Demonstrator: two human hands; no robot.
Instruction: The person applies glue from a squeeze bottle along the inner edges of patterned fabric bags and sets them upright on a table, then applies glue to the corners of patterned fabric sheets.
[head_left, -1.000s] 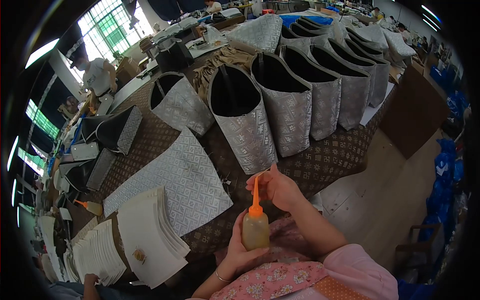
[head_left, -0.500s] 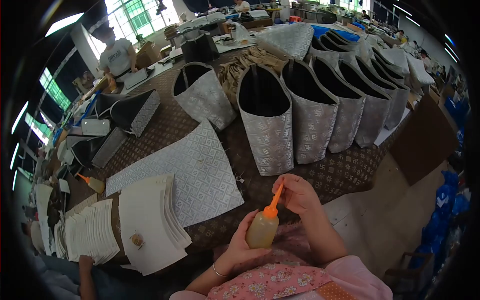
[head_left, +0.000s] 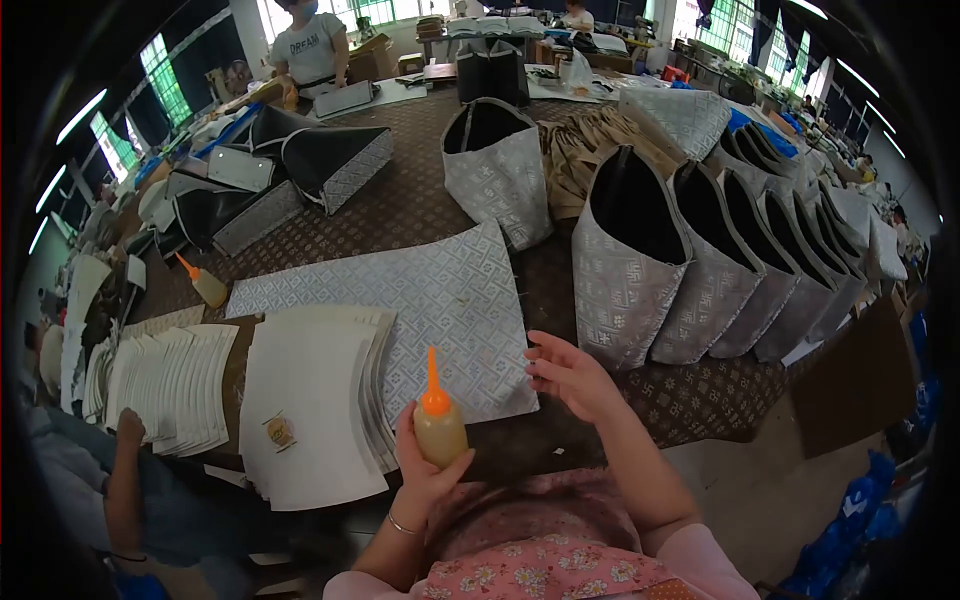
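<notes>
A squeeze bottle of yellowish liquid (head_left: 441, 436) with an orange nozzle stands upright in my left hand (head_left: 425, 475), whose fingers and thumb wrap round its body. My right hand (head_left: 572, 380) holds nothing; its fingers are apart, close to the right edge of a silver patterned sheet (head_left: 440, 290) lying flat on the table. Left of the bottle, a stack of large white sheets (head_left: 310, 400) overlaps that patterned sheet. On top of the stack lies a small round tan item (head_left: 279, 432).
Several open silver patterned bag bodies (head_left: 625, 290) stand in a row at right, beside crumpled brown material (head_left: 600, 140). Black-lined pieces (head_left: 335, 165) and a second squeeze bottle (head_left: 208, 288) lie at left. A co-worker's hand (head_left: 130, 428) touches fanned white pieces (head_left: 175, 385). Another person (head_left: 310, 50) stands across the table.
My right hand has come away from the orange nozzle and opened. My left hand has moved left with the bottle, now more upright. The view has turned to the left.
</notes>
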